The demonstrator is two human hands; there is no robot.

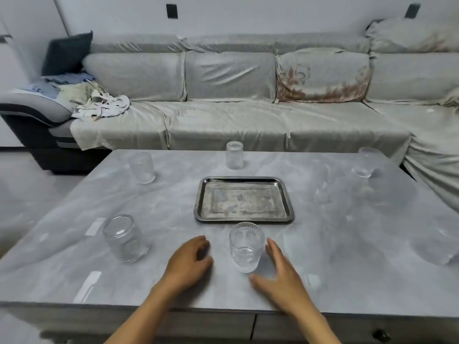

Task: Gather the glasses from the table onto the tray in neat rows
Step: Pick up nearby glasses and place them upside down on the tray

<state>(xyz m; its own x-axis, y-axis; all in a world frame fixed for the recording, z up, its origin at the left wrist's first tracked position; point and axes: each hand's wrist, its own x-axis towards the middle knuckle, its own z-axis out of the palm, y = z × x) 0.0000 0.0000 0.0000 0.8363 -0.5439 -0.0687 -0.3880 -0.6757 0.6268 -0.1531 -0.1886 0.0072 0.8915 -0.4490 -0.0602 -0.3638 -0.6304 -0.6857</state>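
Nothing gathered yet by my reading: the tray sits bare on the worktop just beyond both hands. My left hand is loosely curled and holding nothing, my right hand spread wide, flanking the nearest glass without touching it. Left to collect: that one, a glass near my left, three far ahead, and a faint one far right.

Empty steel tray at frame centre. Clear glasses scattered around it: patterned one just below, upright; others lower left, upper left, top centre, upper right, blurred right edge.
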